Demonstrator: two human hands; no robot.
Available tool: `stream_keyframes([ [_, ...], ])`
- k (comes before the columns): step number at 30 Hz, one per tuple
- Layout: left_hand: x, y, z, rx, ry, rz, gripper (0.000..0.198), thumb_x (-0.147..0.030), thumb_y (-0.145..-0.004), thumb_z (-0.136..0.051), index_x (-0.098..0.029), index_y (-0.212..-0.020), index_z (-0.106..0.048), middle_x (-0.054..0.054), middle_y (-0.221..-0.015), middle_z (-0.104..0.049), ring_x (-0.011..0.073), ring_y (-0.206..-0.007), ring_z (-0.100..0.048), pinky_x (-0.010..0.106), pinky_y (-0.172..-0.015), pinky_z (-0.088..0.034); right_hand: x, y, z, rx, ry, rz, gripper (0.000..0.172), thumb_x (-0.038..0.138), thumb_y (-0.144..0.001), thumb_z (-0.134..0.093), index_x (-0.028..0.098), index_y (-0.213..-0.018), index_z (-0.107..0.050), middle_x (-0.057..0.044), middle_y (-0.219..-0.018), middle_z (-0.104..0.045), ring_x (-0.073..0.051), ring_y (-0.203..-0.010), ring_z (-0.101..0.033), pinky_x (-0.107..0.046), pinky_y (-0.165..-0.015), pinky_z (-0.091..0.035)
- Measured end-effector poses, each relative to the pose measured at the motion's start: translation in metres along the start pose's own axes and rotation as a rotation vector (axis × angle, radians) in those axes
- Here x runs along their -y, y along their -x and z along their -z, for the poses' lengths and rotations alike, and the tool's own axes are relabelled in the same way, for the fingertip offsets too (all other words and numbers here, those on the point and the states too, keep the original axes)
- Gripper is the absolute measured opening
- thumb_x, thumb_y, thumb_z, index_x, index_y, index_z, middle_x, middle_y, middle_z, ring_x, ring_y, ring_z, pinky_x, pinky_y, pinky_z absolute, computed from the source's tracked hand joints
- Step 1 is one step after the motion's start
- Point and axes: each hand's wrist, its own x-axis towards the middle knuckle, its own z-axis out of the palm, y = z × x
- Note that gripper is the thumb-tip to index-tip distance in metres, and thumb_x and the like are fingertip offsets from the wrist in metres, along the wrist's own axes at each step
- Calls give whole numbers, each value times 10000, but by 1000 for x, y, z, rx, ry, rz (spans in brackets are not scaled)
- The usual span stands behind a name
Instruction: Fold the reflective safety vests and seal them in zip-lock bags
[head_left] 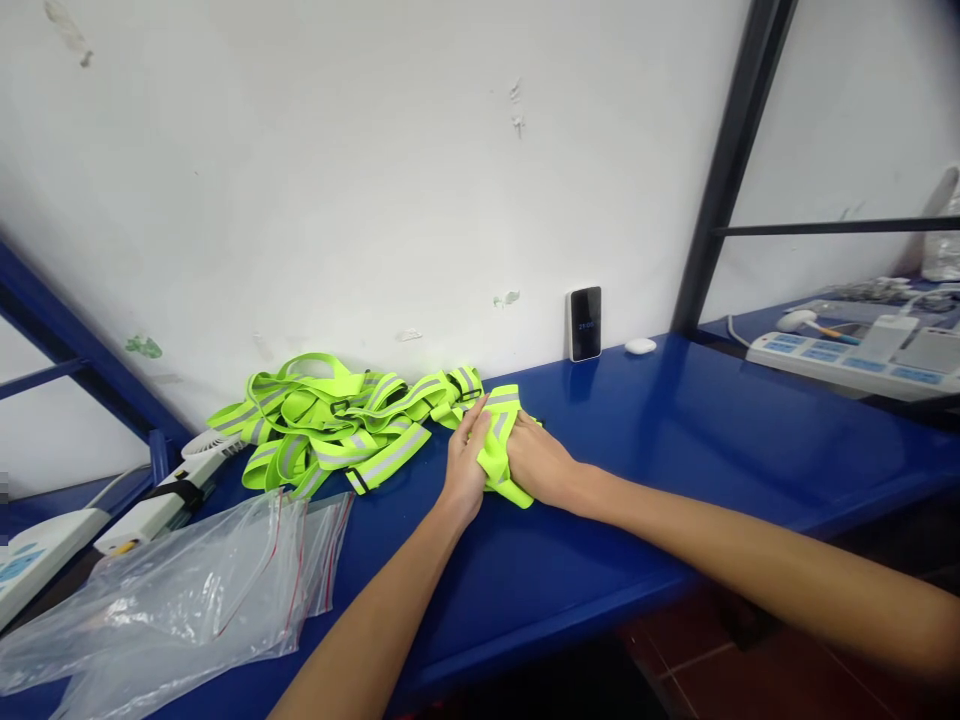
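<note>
A folded neon-yellow reflective strap vest lies on the blue table between both hands. My left hand lies on its left side with the fingers stretched along it. My right hand grips its right side, fingers tucked under the fabric. A tangled pile of the same yellow reflective straps lies just to the left, against the white wall.
Clear plastic zip bags lie at the front left. A phone leans on the wall with a small white object beside it. Power strips sit at the right, another power strip at the left. A black frame post stands at the right.
</note>
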Motion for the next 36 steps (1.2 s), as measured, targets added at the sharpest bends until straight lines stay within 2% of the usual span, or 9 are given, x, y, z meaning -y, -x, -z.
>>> stream_keyframes([
  [4,-1,-5,3,37,-31,67,378,-405,-726,-736,-194,-1020,-627,28,-952,-701,181,-886,-650,286,-821,-480,-3,2,2,91,-18,-15,251,84,-912,-476,130,-1034,-690,-130,-1086,-702,-254,-1002,-622,-430,-985,-406],
  [7,-1,-7,3,43,-70,57,315,-420,-759,-692,-202,-962,-588,-8,-872,-659,141,-793,-615,251,-753,-457,-2,2,2,100,25,-20,227,104,-916,-483,115,-990,-697,-140,-1074,-704,-257,-989,-626,-425,-985,-411],
  [12,6,-2,-1,-92,-88,-128,199,-388,-844,-592,-217,-937,-551,-33,-824,-596,113,-763,-559,218,-723,-427,0,3,-5,-44,81,10,269,103,-904,-516,98,-1121,-673,-170,-1126,-685,-277,-1092,-597,-431,-1007,-430],
  [15,9,-1,-2,-154,-54,-176,190,-390,-863,-561,-225,-954,-535,-32,-854,-590,112,-781,-557,217,-739,-430,-3,3,-10,-113,70,77,282,110,-904,-520,110,-1143,-669,-169,-1142,-674,-279,-1110,-590,-438,-1021,-439],
  [19,10,-4,-1,-223,-8,-147,187,-396,-855,-560,-228,-920,-512,-36,-843,-581,108,-768,-557,215,-732,-433,-8,2,-13,-155,39,141,255,117,-909,-511,111,-1108,-670,-163,-1143,-661,-273,-1133,-575,-450,-1028,-452],
  [22,10,-8,0,-299,7,-133,170,-381,-852,-551,-222,-875,-494,-45,-801,-562,102,-735,-546,211,-710,-431,-10,3,-12,-181,45,170,229,101,-923,-471,112,-1007,-683,-149,-1055,-682,-254,-1046,-611,-451,-1021,-468],
  [28,16,-10,3,-368,30,-148,213,-413,-826,-553,-212,-828,-483,-55,-726,-526,98,-674,-526,221,-684,-430,-11,5,-13,-300,32,200,316,96,-950,-387,133,-880,-693,-116,-896,-714,-212,-912,-662,-416,-1017,-483],
  [31,20,-13,5,-438,47,-149,222,-421,-817,-542,-204,-803,-495,-51,-704,-524,102,-664,-523,228,-672,-425,-12,7,-15,-350,-34,174,344,116,-955,-370,171,-894,-704,-93,-967,-733,-200,-975,-674,-423,-1043,-472],
  [36,22,-18,5,-526,94,-101,207,-400,-817,-498,-198,-771,-498,-37,-692,-531,119,-670,-531,257,-678,-429,-13,9,-15,-414,-178,103,239,223,-937,-496,220,-1049,-706,-69,-1120,-715,-229,-1179,-601,-444,-1062,-459],
])
